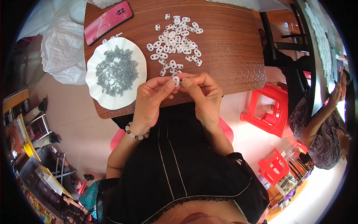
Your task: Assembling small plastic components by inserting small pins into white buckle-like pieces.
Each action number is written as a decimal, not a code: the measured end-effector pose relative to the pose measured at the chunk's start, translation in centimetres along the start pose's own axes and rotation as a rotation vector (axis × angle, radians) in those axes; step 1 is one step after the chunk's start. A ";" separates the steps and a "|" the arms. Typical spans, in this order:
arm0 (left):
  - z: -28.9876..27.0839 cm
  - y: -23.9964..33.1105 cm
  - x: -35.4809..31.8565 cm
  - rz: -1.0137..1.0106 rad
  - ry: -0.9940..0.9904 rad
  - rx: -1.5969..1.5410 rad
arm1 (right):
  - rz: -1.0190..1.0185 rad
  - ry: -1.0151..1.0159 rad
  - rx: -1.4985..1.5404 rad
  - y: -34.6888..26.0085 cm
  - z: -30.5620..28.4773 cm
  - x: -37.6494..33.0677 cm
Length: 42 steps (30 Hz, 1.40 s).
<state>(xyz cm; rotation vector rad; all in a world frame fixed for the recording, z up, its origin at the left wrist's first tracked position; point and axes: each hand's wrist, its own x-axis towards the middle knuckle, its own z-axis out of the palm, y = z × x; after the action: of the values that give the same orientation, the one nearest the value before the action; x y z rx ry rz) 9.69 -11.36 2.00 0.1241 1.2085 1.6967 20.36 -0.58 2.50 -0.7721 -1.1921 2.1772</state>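
Note:
My left hand (154,95) pinches a white oval two-holed plastic piece (176,80), like a cord lock body, between thumb and fingers. Close against it, my right hand (203,93) grips a smaller white plastic piece (183,82), mostly covered by thumb and fingertip. Both hands meet just above the table's near edge. Beyond them lies a loose pile of white two-holed pieces (171,40), with some smaller squarish ones (199,63) among them. To the left, a white scalloped plate (94,91) bears a heap of small grey spring-like pieces (117,71).
The brown wooden table (231,56) holds a pink phone (108,22) at its far left corner. A white plastic bag (65,52) hangs beside the left edge. Red stools (261,108) stand at the right. Another person (320,127) sits at a table on the far right.

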 end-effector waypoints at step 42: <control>0.3 4.2 -2.1 -0.080 -0.233 0.231 | -0.040 -0.590 -0.110 -0.7 -1.3 0.5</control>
<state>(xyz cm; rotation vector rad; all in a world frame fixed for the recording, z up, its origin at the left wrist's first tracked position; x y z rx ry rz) 8.14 -12.75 6.19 0.3987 1.2121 1.4257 21.04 0.81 2.42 -0.1306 -1.5980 2.3994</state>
